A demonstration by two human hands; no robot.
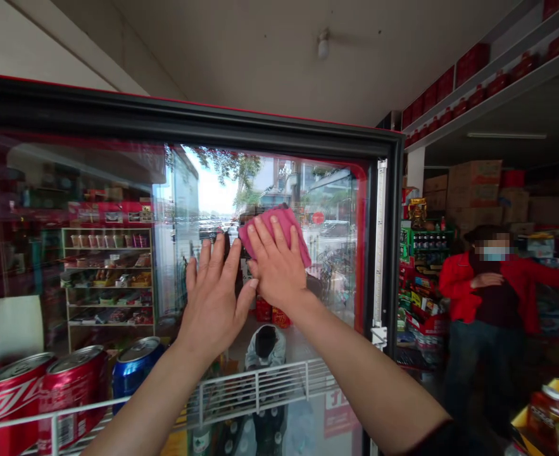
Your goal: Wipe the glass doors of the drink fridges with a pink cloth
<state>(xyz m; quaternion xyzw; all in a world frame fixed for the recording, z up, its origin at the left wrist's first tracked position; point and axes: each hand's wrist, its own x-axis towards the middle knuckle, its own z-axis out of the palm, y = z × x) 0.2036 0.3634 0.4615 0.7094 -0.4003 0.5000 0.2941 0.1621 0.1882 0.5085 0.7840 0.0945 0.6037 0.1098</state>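
My hands are raised against the glass door of a black-framed drinks cooler. My right hand presses a folded pink cloth flat on the glass, with the cloth's upper part showing beyond the fingers. Just left of it, my left hand rests on the same pane with its fingers spread, holding nothing. Behind the glass, red cans and a blue can lie on a white wire shelf rail. Reflections of shop shelves and a street cover much of the pane.
The cooler's black metal side frame stands right of my hands. Beyond it, a person in a red jacket stands among stocked shop shelves. Cardboard boxes are stacked behind, and red boxes line a high shelf.
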